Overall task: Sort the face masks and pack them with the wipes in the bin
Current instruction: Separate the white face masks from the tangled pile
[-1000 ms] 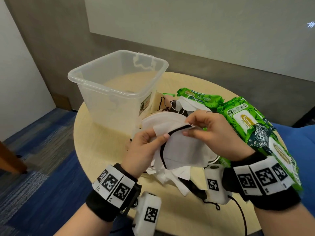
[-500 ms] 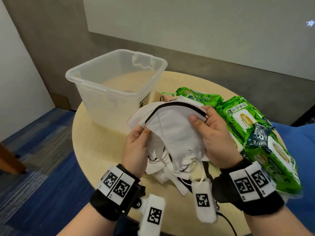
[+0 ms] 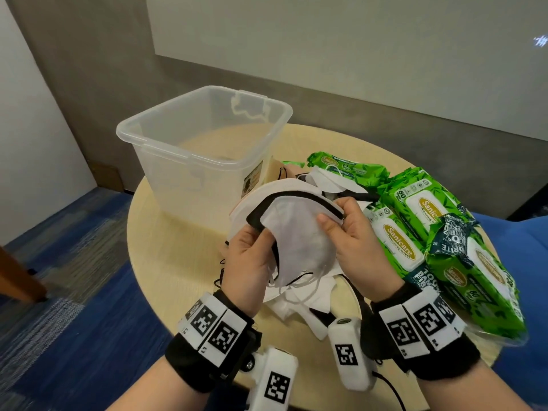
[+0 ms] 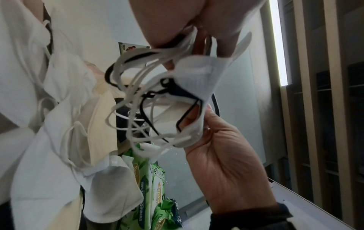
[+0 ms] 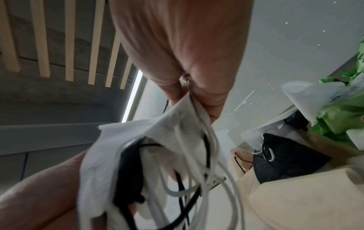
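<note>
Hands — left (image 3: 247,262), right (image 3: 353,241) — both grip stacked face masks (image 3: 299,232) beside bin (image 3: 204,161).

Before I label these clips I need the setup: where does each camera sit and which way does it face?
Head: on the head, looking down at the table, bin, wipes; both hands and wristbands show.
Left wrist: under the left hand, looking up along it at the masks; the right hand shows opposite.
Right wrist: under the right hand, looking up along it at the masks; the left hand shows at lower left.
All three share the held masks.
</note>
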Available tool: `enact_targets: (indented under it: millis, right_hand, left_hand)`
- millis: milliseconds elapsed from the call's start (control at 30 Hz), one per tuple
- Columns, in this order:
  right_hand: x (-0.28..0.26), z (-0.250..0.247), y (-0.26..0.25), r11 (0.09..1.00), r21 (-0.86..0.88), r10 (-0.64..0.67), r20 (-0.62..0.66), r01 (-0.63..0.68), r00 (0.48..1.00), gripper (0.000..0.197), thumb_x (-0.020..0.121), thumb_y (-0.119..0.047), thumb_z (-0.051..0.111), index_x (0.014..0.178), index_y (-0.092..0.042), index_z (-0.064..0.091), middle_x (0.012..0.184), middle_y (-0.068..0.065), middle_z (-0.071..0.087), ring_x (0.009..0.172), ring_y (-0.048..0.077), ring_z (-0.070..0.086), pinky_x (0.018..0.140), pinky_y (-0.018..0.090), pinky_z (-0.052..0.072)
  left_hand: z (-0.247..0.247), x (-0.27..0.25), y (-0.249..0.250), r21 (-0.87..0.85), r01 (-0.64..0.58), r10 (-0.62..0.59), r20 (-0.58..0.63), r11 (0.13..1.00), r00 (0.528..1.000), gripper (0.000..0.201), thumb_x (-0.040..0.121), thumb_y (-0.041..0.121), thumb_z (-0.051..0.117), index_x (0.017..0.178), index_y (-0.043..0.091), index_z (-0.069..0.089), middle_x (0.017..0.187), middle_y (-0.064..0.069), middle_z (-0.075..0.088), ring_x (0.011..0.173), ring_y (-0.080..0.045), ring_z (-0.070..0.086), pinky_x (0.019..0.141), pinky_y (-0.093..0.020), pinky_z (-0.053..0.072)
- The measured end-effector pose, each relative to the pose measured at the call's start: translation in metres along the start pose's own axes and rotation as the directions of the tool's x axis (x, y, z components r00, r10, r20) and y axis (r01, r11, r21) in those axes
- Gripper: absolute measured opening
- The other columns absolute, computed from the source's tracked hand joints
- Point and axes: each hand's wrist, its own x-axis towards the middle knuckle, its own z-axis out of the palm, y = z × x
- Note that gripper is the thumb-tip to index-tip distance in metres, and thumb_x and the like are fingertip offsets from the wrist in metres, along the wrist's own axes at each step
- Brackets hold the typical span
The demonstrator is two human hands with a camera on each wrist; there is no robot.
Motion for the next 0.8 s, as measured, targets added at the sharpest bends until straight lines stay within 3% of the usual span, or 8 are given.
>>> enact_targets:
  millis: [133, 200, 300, 400, 500, 600, 667, 800]
  right_hand:
    - [0.001, -0.004, 0.0, 1.0, -0.014, 0.013, 0.018, -0.013, 1.0, 0.008, 0.094, -0.012, 0.049, 0.098, -0.019, 0.05, 0.108, 0.01, 0.064, 0.102, 0.022, 0.063, 0.084, 0.037, 0.053]
    - [0.002, -0.005, 0.002, 0.999, -0.05, -0.002, 0.012, 0.002, 1.0, 0.008, 0.093, -0.013, 0.05, 0.098, -0.019, 0.05, 0.108, 0.01, 0.063, 0.102, 0.022, 0.062, 0.086, 0.039, 0.052]
    - [0.002, -0.003, 0.005, 0.998, -0.065, -0.024, -0.001, 0.024, 1.0, 0.009, 0.093, -0.011, 0.051, 0.096, -0.02, 0.05, 0.104, 0.01, 0.063, 0.1, 0.022, 0.061, 0.086, 0.04, 0.051]
    - [0.002, -0.003, 0.006, 0.984, -0.164, -0.073, -0.068, 0.062, 0.995, 0.02, 0.089, -0.009, 0.057, 0.092, -0.025, 0.046, 0.096, 0.001, 0.058, 0.089, 0.014, 0.057, 0.083, 0.039, 0.049]
    - [0.003, -0.006, 0.005, 0.978, -0.192, -0.096, -0.077, 0.08, 0.992, 0.038, 0.08, -0.009, 0.069, 0.099, -0.031, 0.044, 0.103, -0.01, 0.054, 0.093, 0.006, 0.053, 0.082, 0.031, 0.048]
    - [0.005, -0.009, 0.004, 0.992, -0.121, -0.041, -0.008, 0.04, 0.999, 0.041, 0.073, -0.005, 0.074, 0.104, -0.021, 0.052, 0.108, 0.004, 0.062, 0.101, 0.02, 0.06, 0.086, 0.038, 0.051]
    - [0.005, -0.011, 0.003, 0.994, -0.102, -0.044, -0.009, 0.043, 0.999, 0.029, 0.072, -0.001, 0.073, 0.094, -0.011, 0.057, 0.097, 0.012, 0.065, 0.092, 0.028, 0.062, 0.083, 0.044, 0.051]
    - [0.003, -0.017, 0.002, 0.992, -0.117, -0.05, -0.078, 0.04, 0.996, 0.026, 0.073, 0.001, 0.072, 0.066, -0.014, 0.052, 0.066, 0.004, 0.055, 0.067, 0.018, 0.051, 0.067, 0.032, 0.044]
  left_hand:
    - [-0.001, -0.002, 0.004, -0.007, -0.031, 0.031, 0.032, 1.0, 0.999, 0.058, 0.079, 0.058, 0.056, 0.103, 0.007, 0.067, 0.101, -0.013, 0.071, 0.102, -0.031, 0.063, 0.099, -0.053, 0.042]
    - [-0.001, -0.004, 0.005, 0.035, -0.049, 0.049, 0.024, 0.998, 0.999, 0.074, 0.07, 0.076, 0.053, 0.078, 0.004, 0.068, 0.069, -0.012, 0.069, 0.079, -0.038, 0.063, 0.098, -0.063, 0.038]
    - [0.003, -0.006, 0.008, 0.053, -0.054, 0.052, 0.045, 0.997, 0.998, 0.047, 0.074, 0.041, 0.073, 0.099, 0.002, 0.067, 0.094, -0.013, 0.072, 0.093, -0.032, 0.067, 0.092, -0.048, 0.05]
    - [0.001, -0.003, 0.005, 0.088, -0.061, 0.056, 0.056, 0.994, 0.997, 0.029, 0.089, 0.002, 0.056, 0.117, -0.006, 0.058, 0.111, -0.019, 0.067, 0.105, -0.029, 0.064, 0.092, -0.039, 0.052]
    - [0.0, -0.002, 0.005, 0.076, -0.047, 0.043, 0.057, 0.996, 0.997, 0.027, 0.091, -0.001, 0.048, 0.115, -0.007, 0.059, 0.11, -0.02, 0.067, 0.102, -0.029, 0.065, 0.087, -0.034, 0.054]
    - [0.0, -0.002, 0.006, 0.077, -0.049, 0.044, 0.064, 0.996, 0.997, 0.026, 0.09, -0.001, 0.048, 0.113, -0.006, 0.059, 0.108, -0.019, 0.068, 0.098, -0.026, 0.066, 0.081, -0.029, 0.055]
    - [0.0, -0.002, 0.006, 0.08, -0.061, 0.055, 0.077, 0.995, 0.995, 0.025, 0.09, -0.001, 0.048, 0.111, -0.003, 0.06, 0.105, -0.015, 0.069, 0.097, -0.022, 0.067, 0.079, -0.027, 0.054]
    - [-0.002, -0.001, 0.007, 0.099, -0.078, 0.07, 0.078, 0.992, 0.994, 0.024, 0.091, 0.006, 0.052, 0.113, 0.0, 0.06, 0.105, -0.008, 0.07, 0.1, -0.019, 0.066, 0.084, -0.026, 0.053]
